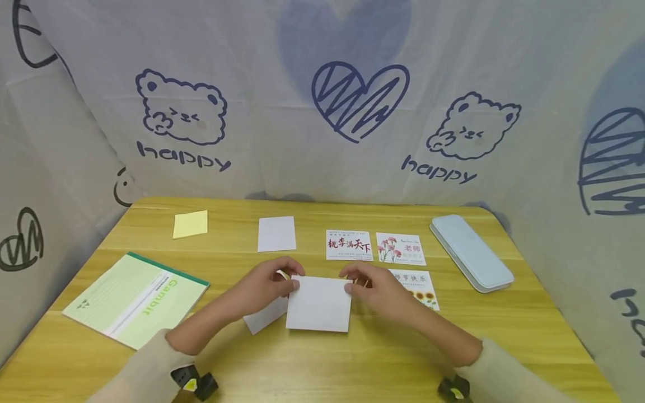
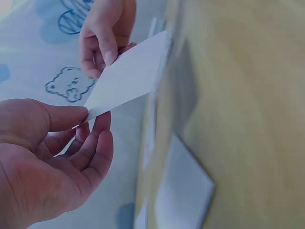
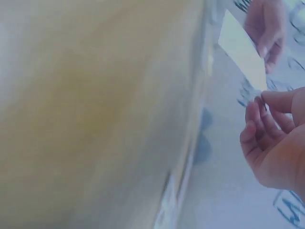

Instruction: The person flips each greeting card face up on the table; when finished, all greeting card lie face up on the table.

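Both hands hold up one white card (image 1: 318, 305), blank on the side that shows, above the near middle of the table. My left hand (image 1: 269, 284) pinches its upper left corner between thumb and fingers. At the opposite upper corner my right hand (image 1: 375, 285) pinches it the same way. The left wrist view shows the card (image 2: 128, 71) tilted and off the tabletop, with the left thumb on its near face. Another white card (image 1: 265, 316) lies on the table under the left forearm, partly hidden. Beside the right hand is a sunflower card (image 1: 420, 285), partly covered by that hand.
Farther back lie a blank white card (image 1: 276, 234), a card with red lettering (image 1: 349, 245) and a carnation card (image 1: 401, 249). A pale blue case (image 1: 471, 253) stands at right. At left are a green notepad (image 1: 136, 299) and a yellow paper square (image 1: 190, 224). Printed cloth (image 1: 282, 140) hangs behind.
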### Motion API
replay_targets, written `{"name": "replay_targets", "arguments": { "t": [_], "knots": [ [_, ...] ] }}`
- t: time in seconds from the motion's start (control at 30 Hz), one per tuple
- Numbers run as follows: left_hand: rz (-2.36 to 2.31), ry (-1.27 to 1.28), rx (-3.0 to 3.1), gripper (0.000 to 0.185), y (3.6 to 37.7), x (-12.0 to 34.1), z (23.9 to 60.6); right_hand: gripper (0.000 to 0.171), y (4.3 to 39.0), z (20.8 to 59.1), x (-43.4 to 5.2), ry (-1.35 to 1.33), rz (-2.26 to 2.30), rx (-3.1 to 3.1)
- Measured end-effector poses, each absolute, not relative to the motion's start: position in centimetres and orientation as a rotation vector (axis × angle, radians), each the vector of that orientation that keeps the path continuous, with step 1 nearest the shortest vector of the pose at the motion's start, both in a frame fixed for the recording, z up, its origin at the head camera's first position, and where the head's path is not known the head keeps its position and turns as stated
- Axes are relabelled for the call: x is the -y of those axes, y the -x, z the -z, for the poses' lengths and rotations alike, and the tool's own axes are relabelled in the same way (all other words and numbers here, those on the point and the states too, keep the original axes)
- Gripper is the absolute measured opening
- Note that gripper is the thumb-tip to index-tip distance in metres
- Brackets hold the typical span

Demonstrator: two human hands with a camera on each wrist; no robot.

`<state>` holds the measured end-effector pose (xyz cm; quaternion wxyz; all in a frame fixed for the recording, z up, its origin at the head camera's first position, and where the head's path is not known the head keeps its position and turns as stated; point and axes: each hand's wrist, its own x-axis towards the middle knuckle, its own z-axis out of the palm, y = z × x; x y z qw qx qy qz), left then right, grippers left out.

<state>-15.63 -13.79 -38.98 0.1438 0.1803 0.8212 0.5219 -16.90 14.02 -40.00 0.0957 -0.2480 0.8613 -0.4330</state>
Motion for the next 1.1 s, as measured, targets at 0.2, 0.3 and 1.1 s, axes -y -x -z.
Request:
{"name": "replay_targets", "arguments": {
  "t": [0.2,0.3,1.1],
  "knots": [
    [-1.567,-0.466,-2.401,0.016,17.5,13.1,37.6,0.015,18.1,38.8,-15.0,0.711,1.483,-2.462],
    [-1.6,-0.471,-2.392,0.017,18.3,12.8,37.3,0.013,18.4,38.4,-15.5,0.737,1.49,-2.469],
    [-1.581,-0.588,-2.438,0.038,19.2,12.5,38.3,0.016,18.5,37.8,-16.5,0.744,1.606,-2.453]
  ]
}}
